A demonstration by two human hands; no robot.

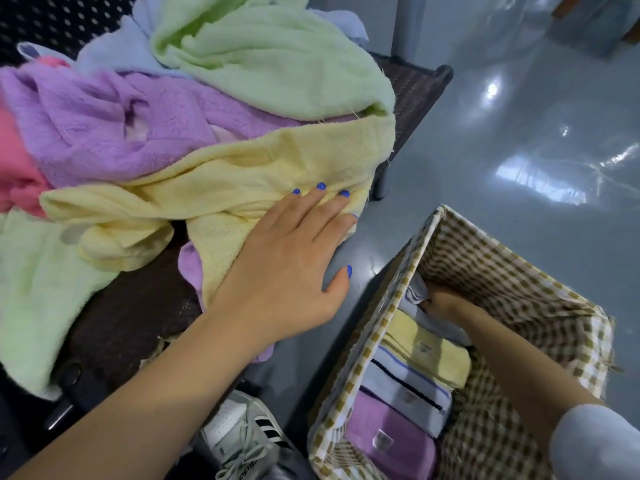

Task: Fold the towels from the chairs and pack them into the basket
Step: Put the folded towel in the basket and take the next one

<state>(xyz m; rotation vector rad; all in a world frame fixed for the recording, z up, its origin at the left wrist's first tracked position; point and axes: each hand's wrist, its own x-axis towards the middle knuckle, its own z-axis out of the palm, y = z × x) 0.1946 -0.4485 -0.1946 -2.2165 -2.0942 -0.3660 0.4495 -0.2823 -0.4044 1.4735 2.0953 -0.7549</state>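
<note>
A heap of loose towels lies on a dark woven chair [419, 95]: a yellow towel [221, 181] in front, a purple one [104, 133], a light green one [263, 60], a pink one [14, 157] and a pale blue one [114, 46]. My left hand [291, 261] rests flat on the yellow towel's right end, fingers spread. My right hand [446, 301] reaches down into the checked-lined basket [519, 251], pressed against a grey folded towel [414, 291]; its fingers are hidden. Folded yellow [429, 351], grey-blue striped [405, 389] and purple [388, 441] towels stand in a row along the basket's left wall.
Another light green towel [38, 289] hangs over the chair's front left. My sneaker [242, 441] stands on the shiny grey floor [502, 133] between chair and basket. The basket's right half holds only its checked lining.
</note>
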